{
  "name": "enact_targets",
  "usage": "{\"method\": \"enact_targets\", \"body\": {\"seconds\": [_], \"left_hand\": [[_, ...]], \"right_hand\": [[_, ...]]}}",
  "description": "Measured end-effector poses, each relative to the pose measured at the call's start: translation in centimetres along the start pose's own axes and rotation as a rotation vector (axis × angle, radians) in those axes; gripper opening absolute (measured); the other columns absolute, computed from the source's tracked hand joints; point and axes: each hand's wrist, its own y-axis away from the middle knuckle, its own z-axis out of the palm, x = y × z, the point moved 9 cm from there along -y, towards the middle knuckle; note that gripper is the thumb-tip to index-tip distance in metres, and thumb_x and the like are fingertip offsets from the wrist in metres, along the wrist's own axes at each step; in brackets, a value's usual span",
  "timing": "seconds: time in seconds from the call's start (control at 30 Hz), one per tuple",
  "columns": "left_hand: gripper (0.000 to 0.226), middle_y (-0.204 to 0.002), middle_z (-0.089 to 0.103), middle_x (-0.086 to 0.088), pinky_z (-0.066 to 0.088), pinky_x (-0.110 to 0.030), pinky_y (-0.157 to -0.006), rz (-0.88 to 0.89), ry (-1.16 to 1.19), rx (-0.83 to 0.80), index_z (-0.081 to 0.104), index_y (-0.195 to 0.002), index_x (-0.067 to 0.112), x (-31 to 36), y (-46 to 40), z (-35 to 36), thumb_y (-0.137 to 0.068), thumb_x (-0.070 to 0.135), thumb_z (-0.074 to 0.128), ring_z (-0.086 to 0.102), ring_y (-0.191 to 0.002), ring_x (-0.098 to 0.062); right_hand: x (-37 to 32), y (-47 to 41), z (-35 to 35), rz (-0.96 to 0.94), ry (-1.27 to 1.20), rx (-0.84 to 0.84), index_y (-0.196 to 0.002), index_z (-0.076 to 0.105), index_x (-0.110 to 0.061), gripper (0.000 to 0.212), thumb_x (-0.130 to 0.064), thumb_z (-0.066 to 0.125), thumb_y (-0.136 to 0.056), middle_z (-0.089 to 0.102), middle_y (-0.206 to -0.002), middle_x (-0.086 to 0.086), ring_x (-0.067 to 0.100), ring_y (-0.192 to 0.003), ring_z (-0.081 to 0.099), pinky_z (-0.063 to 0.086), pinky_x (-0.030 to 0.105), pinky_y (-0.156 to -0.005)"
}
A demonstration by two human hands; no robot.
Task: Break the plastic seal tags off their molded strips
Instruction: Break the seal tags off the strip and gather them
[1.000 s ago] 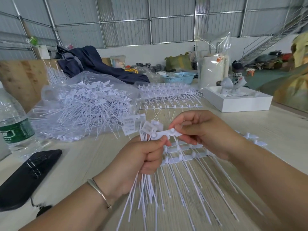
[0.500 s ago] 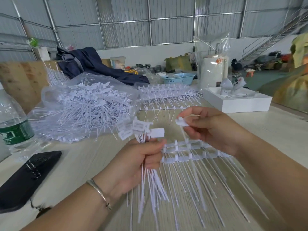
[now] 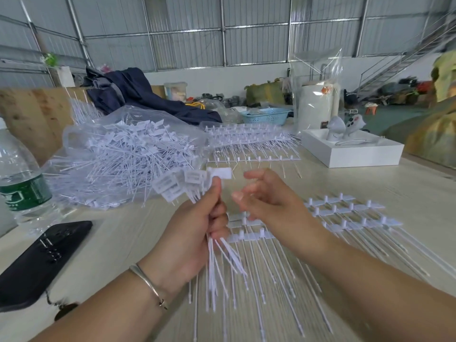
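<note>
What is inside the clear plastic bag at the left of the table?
The clear plastic bag holds a heap of loose white seal tags, flat heads and thin tails crossing every way. Whatever lies beneath the top layers is covered.

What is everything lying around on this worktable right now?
bundle of seal tags: one bundle, white, gripped in the left hand
molded strips: several rows, white, flat on the table under the right hand
bag of loose tags: one, clear, far left
stacked strips: one pile, white, far centre
water bottle: one, clear with green label, left edge
phone: one, black, near left
box: one, white, far right
basket: one, light blue, far centre
table: pale wood
left hand: holds the bundle; bracelet on wrist
right hand: fingers loosely curled, empty
</note>
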Motion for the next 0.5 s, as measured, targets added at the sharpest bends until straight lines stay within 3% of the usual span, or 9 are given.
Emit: {"method": "enact_targets", "body": {"seconds": [0.1,0.2,0.3,0.37,0.47,0.5], "left_hand": [[0.036,-0.056,0.025,0.003,0.034,-0.019,-0.042,0.064,0.093,0.072,0.043,-0.061,0.020,0.9,-0.1,-0.9,-0.086,0.037,0.062,0.027,-0.043,-0.009],[0.037,-0.059,0.041,0.000,0.042,-0.022,-0.044,0.065,0.165,0.119,0.052,-0.071,0.013,1.0,0.1,-1.3,-0.086,0.046,0.059,0.040,-0.046,-0.012],[0.047,-0.071,0.062,-0.002,0.051,-0.028,-0.052,0.097,0.120,0.174,0.068,-0.081,0.010,0.7,0.5,-1.8,-0.082,0.056,0.058,0.056,-0.054,-0.012],[0.046,-0.084,0.071,0.002,0.052,-0.028,-0.064,0.166,0.067,0.177,0.077,-0.075,0.019,1.2,0.6,-1.7,-0.085,0.057,0.053,0.063,-0.067,-0.009],[0.047,-0.102,0.074,0.003,0.043,-0.027,-0.080,0.229,-0.018,0.154,0.077,-0.069,0.024,2.2,0.7,-1.3,-0.085,0.055,0.047,0.064,-0.093,-0.006],[0.048,-0.103,0.073,0.003,0.042,-0.028,-0.078,0.216,-0.062,0.132,0.077,-0.075,0.020,2.1,0.6,-1.1,-0.086,0.055,0.047,0.064,-0.093,-0.006]], "right_hand": [[1.3,0.8,3.0,0.126,-0.044,-0.215,-0.123,0.052,-0.013,0.043,-0.029,0.069,-0.087,0.069,-0.106,0.009,0.022,-0.097,0.067,0.052,0.029,-0.082],[1.2,2.1,5.5,0.129,-0.090,-0.401,-0.115,0.055,-0.016,0.047,-0.034,0.077,-0.077,0.069,-0.089,0.011,0.020,-0.082,0.066,0.050,0.036,-0.079],[1.2,2.4,5.9,0.137,-0.086,-0.422,-0.107,0.054,-0.018,0.046,-0.027,0.083,-0.072,0.070,-0.077,0.003,0.018,-0.064,0.065,0.048,0.032,-0.060],[1.5,2.4,5.9,0.147,-0.040,-0.421,-0.104,0.057,-0.013,0.038,-0.021,0.081,-0.075,0.069,-0.074,0.001,0.016,-0.055,0.062,0.044,0.025,-0.049],[1.0,2.4,6.0,0.080,0.030,-0.429,-0.083,0.062,-0.011,0.005,-0.008,0.062,-0.087,0.066,-0.067,0.008,0.014,-0.044,0.047,0.037,0.023,-0.045],[0.8,2.3,6.0,0.060,0.058,-0.413,-0.076,0.061,-0.015,0.018,-0.006,0.055,-0.090,0.064,-0.063,0.006,0.013,-0.045,0.043,0.035,0.024,-0.046]]}}
